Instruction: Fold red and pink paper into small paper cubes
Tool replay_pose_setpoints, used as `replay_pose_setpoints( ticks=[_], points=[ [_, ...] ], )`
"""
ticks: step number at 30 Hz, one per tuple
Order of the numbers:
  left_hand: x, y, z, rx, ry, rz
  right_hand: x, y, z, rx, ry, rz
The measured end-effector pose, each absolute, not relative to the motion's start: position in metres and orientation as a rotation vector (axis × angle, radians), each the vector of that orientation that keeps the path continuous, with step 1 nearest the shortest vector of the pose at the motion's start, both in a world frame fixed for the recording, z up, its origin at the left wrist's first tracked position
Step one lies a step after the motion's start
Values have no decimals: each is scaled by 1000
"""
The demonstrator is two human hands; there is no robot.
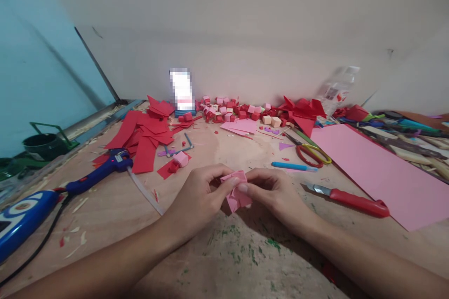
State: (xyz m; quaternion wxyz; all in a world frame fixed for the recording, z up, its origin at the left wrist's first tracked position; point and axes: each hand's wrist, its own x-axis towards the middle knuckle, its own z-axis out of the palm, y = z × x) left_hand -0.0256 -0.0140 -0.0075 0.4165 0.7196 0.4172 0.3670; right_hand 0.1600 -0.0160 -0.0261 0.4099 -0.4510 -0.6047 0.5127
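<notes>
Where hands (205, 191) pinch, pink paper (236, 201) is hidden.

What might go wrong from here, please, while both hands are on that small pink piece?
1. The pink piece could crease or tear, since the left hand and right hand both pinch it, thumbs on top.
2. The knife lies near the right hand, metal end towards it, so a sideways move might brush it.
3. The left arm might nudge the glue stick beside it and shift the glue gun.
</notes>
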Motion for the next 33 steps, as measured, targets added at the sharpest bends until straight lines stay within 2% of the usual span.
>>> replay_pose_setpoints(
  ticks=[5, 14, 24, 33],
  points=[
    [-26, -14, -7, 1997, 1070, 886, 161, -16, -24, -1112, -1502, 1180],
    [-26, -13, -9, 2059, 1067, 861, 161, -15, -25, -1111, -1429, 1243],
    [-26, -14, -8, 1959, 1039, 833, 163, -16, -26, -1070, -1414, 1310],
    [-28, -3, -7, 1718, 1116, 961, 160, -13, -19, -1160, -1577, 1362]
  ],
)
